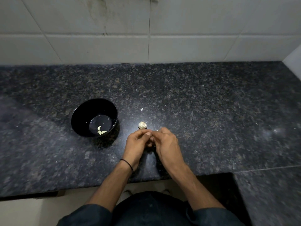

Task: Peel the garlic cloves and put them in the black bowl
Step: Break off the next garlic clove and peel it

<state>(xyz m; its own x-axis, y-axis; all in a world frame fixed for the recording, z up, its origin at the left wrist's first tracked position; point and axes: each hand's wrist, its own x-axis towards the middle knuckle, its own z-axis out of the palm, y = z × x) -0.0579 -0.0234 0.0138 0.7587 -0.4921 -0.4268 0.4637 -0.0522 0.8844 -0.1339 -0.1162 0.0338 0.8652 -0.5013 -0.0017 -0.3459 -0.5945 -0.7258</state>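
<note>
1 bulb (142, 125) (garlic) just beyond fingers (145, 132)

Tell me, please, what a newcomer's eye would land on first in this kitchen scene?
The left hand and right hand are bunched together at the centre of the dark granite counter; whatever they work on is hidden between them. Just beyond them sits a pale garlic bulb. To the left, a black bowl holds three peeled cloves.
</note>
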